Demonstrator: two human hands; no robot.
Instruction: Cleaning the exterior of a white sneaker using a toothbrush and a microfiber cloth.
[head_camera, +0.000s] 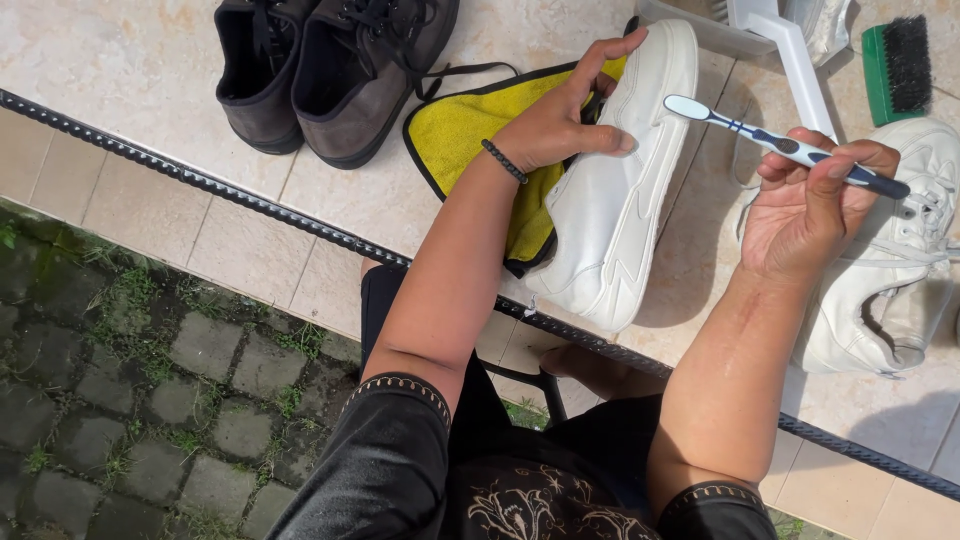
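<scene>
Sunlit tiles: left hand (555, 125) steadies white sneaker (620, 190), looking mostly clean, right hand (810, 205) pinching toothbrush (785, 145), bristles lifted beyond left fingertips (625, 143); second sneaker (890, 260) waits.

Bright sunlight, crisp hard shadows, sharp focus, glare on whites.
</scene>
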